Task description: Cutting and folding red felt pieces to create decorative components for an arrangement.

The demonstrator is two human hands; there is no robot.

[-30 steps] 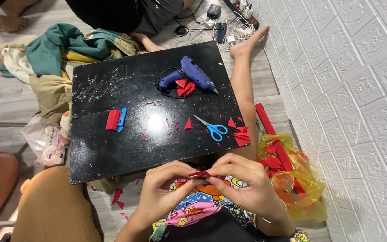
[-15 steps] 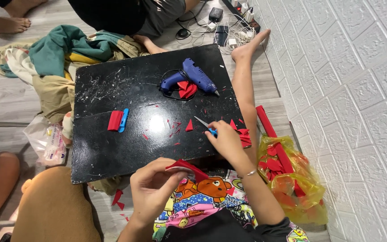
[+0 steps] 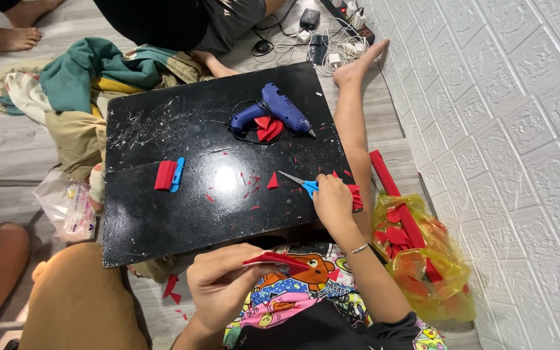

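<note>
Seated at the black board (image 3: 163, 220), we pinched a folded red foam piece (image 3: 275, 262) in our left hand (image 3: 218, 288) at six o'clock, while our right hand (image 3: 333, 202), at four o'clock, apparently closed over the blue-handled scissors (image 3: 298, 183), below the blue glue gun (image 3: 273, 111).

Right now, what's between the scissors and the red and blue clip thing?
In the head view, between the scissors and clip lie only small red scraps on the black board.

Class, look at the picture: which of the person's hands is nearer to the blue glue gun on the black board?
Right. The right hand rests on the scissors, just below the glue gun; the left hand holds a red piece off the board's near edge.
</note>
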